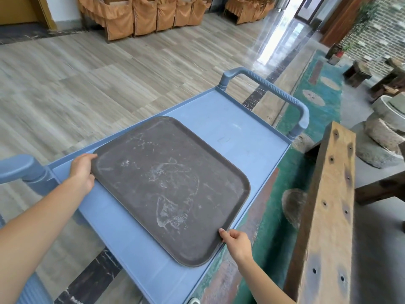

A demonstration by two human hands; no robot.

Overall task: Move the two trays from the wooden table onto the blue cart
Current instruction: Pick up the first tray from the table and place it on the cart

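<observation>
A dark brown tray, scuffed with pale marks, lies flat on the top shelf of the blue cart. My left hand grips the tray's left edge. My right hand pinches its near right rim, where that corner reaches the cart's right lip. Only this one tray is in view. A thick wooden plank with dark holes, part of the wooden table, runs along the right.
The cart has handles at its far end and near left. A green patterned rug lies between cart and plank. Stone millstones sit at the right. Orange-covered chairs line the back wall.
</observation>
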